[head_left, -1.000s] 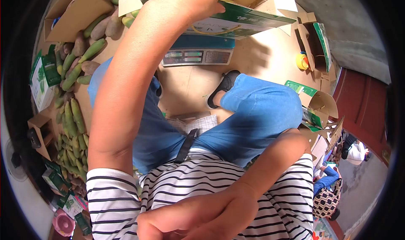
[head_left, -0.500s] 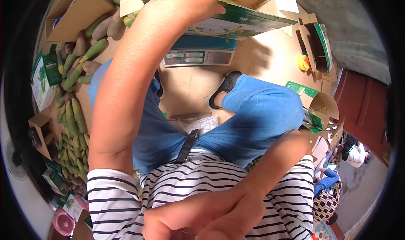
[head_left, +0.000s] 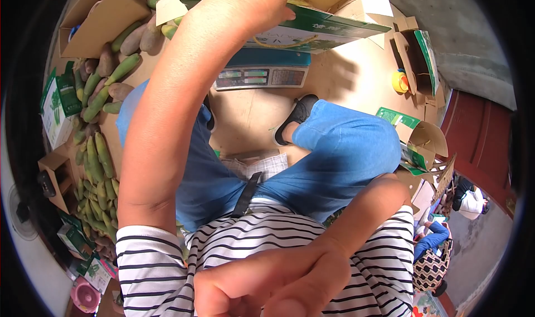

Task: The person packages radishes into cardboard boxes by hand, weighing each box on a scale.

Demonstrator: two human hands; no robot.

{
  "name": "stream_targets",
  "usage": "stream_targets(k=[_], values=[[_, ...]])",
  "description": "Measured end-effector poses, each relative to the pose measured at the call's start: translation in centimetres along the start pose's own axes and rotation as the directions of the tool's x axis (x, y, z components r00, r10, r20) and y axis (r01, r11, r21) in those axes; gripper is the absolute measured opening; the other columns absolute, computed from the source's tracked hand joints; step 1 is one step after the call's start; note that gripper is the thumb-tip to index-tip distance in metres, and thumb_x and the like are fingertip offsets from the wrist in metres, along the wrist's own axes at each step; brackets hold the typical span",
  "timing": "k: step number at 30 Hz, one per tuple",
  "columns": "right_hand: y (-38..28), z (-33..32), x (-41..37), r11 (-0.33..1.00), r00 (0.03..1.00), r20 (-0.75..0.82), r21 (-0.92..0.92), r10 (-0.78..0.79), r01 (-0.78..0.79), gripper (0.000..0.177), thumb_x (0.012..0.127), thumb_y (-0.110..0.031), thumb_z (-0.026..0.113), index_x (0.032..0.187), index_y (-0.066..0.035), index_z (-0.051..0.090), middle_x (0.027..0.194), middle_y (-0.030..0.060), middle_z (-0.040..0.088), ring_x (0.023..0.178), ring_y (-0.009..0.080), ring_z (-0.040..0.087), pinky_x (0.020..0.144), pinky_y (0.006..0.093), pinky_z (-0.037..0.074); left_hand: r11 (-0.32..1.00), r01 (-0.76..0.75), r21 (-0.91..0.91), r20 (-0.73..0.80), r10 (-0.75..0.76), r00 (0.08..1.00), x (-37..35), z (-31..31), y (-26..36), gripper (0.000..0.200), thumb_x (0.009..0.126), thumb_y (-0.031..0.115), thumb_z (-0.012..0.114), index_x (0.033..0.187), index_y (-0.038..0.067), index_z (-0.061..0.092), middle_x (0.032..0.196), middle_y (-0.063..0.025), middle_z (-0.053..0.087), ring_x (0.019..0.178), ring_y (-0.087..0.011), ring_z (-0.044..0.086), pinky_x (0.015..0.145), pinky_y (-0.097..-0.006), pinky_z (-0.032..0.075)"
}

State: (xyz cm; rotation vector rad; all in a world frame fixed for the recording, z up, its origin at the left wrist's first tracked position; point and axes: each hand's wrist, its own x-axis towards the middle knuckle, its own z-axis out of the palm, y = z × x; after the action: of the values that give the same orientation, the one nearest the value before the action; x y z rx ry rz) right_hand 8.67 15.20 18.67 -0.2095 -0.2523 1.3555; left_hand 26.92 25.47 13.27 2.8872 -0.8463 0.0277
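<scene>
My left hand (head_left: 256, 5) is at the top edge, over the near wall of an open green and white carton (head_left: 334, 30); its thumb tip shows, the other fingers are hidden. A yellow cord handle (head_left: 287, 42) hangs on the carton wall. Below the carton is a blue scale (head_left: 262, 76) with a lit display. My right hand (head_left: 273, 281) is close to the camera, in front of the striped shirt (head_left: 251, 233); its fingers are curled, and what they hold, if anything, is hidden.
Green and brownish long vegetables (head_left: 100, 161) lie along the left, near a cardboard box (head_left: 106, 21). At right are a yellow roll (head_left: 399, 82), an open carton (head_left: 426, 141) and other people (head_left: 469, 200). My bent legs (head_left: 340, 149) surround the floor before the scale.
My right hand has shifted slightly to the right, its fingers still curled. My left hand stays at the carton.
</scene>
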Motion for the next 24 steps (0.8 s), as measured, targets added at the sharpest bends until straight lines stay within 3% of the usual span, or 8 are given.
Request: stream_targets(k=[4, 6, 9, 11, 17, 20, 23, 24], values=[[-0.6, -1.0, 0.5, 0.997, 0.997, -0.017, -0.005, 0.072, -0.073, 0.05, 0.099, -0.051, 0.043, 0.105, -0.002, 0.05, 0.091, 0.0096, 0.061, 0.08, 0.0122, 0.06, 0.066, 0.0231, 0.05, 1.0, 0.025, 0.01, 0.03, -0.025, 0.999, 0.4, 0.0, -0.1, 0.038, 0.082, 0.028, 0.072, 0.105, 0.0, 0.062, 0.102, -0.018, 0.065, 0.1, -0.0319, 0.063, 0.086, -0.0411, 0.049], [1.3, -1.2, 1.5, 0.995, 0.987, -0.16, 0.096, 0.027, -0.012, 0.04, 0.1, -0.043, 0.048, 0.094, -0.004, 0.054, 0.071, 0.0027, 0.058, 0.06, 0.0059, 0.054, 0.049, 0.0205, 0.043, 1.0, 0.005, 0.025, -0.007, -0.004, 1.0, 0.0, 0.0, 0.0, 0.038, 0.082, 0.028, 0.072, 0.105, 0.0, 0.062, 0.103, -0.0183, 0.064, 0.1, -0.032, 0.063, 0.086, -0.041, 0.049], [2.2, -4.2, 2.6, 0.993, 0.974, -0.228, -0.115, 0.0, -0.027, 0.042, 0.101, -0.044, 0.044, 0.093, -0.004, 0.053, 0.07, 0.0036, 0.056, 0.056, 0.0076, 0.05, 0.049, 0.0218, 0.041, 0.998, 0.029, 0.047, 0.076, -0.033, 0.997, 0.3, -0.5, 0.2, 0.039, 0.081, 0.028, 0.073, 0.106, 0.0, 0.061, 0.104, -0.0192, 0.065, 0.102, -0.0324, 0.063, 0.087, -0.0406, 0.05], [2.8, -5.7, 3.4, 0.981, 0.949, -0.308, -0.192, -0.071, 0.011, 0.042, 0.1, -0.042, 0.043, 0.088, -0.003, 0.055, 0.068, 0.0043, 0.056, 0.052, 0.01, 0.049, 0.047, 0.0244, 0.039, 0.998, -0.057, -0.022, -0.01, 0.057, 0.998, 0.9, 2.2, -1.8, 0.053, 0.083, 0.032, 0.071, 0.123, 0.002, 0.055, 0.117, -0.0179, 0.059, 0.109, -0.0358, 0.058, 0.09, -0.0418, 0.047], [2.4, -7.2, 4.5, 0.859, 0.857, -0.332, -0.463, -0.395, 0.217, 0.034, 0.097, -0.03, 0.043, 0.084, -0.002, 0.057, 0.064, 0.0051, 0.058, 0.053, 0.0116, 0.051, 0.051, 0.0269, 0.043, 0.989, -0.119, -0.087, -0.083, 0.112, 0.99, 1.0, 2.5, -1.0, 0.043, 0.081, 0.021, 0.071, 0.118, 0.002, 0.056, 0.108, -0.0177, 0.061, 0.104, -0.0362, 0.058, 0.086, -0.0427, 0.046], [1.5, -7.6, 4.8, 0.725, 0.778, -0.289, -0.625, -0.558, 0.288, 0.025, 0.092, -0.02, 0.046, 0.083, 0.0, 0.057, 0.064, 0.0101, 0.061, 0.056, 0.0189, 0.058, 0.054, 0.0328, 0.047, 0.994, -0.073, -0.081, 0.007, 0.074, 0.997, 1.2, 1.9, 0.2, 0.047, 0.083, 0.022, 0.07, 0.123, 0.001, 0.055, 0.113, -0.0185, 0.06, 0.108, -0.0365, 0.057, 0.089, -0.0423, 0.046], [1.3, -10.1, 7.8, 0.253, 0.536, 0.005, -0.878, -0.844, 0.405, 0.022, 0.085, -0.013, 0.045, 0.076, 0.001, 0.059, 0.06, 0.0114, 0.064, 0.055, 0.0212, 0.064, 0.056, 0.034, 0.051, 0.995, -0.088, -0.04, 0.025, 0.089, 0.996, 1.5, 2.6, 0.0, 0.05, 0.085, 0.024, 0.069, 0.127, 0.0, 0.053, 0.118, -0.0194, 0.059, 0.111, -0.0367, 0.057, 0.092, -0.0417, 0.045], [0.5, -9.5, 7.2, 0.234, 0.541, -0.006, -0.905, -0.841, 0.354, 0.02, 0.084, -0.011, 0.044, 0.077, 0.001, 0.059, 0.06, 0.011, 0.065, 0.058, 0.0236, 0.066, 0.063, 0.0359, 0.053, 0.997, -0.069, -0.043, 0.051, 0.071, 0.996, 1.5, 2.5, 0.3, 0.052, 0.086, 0.025, 0.069, 0.128, 0.0, 0.053, 0.121, -0.02, 0.058, 0.113, -0.0368, 0.056, 0.094, -0.0415, 0.045]])
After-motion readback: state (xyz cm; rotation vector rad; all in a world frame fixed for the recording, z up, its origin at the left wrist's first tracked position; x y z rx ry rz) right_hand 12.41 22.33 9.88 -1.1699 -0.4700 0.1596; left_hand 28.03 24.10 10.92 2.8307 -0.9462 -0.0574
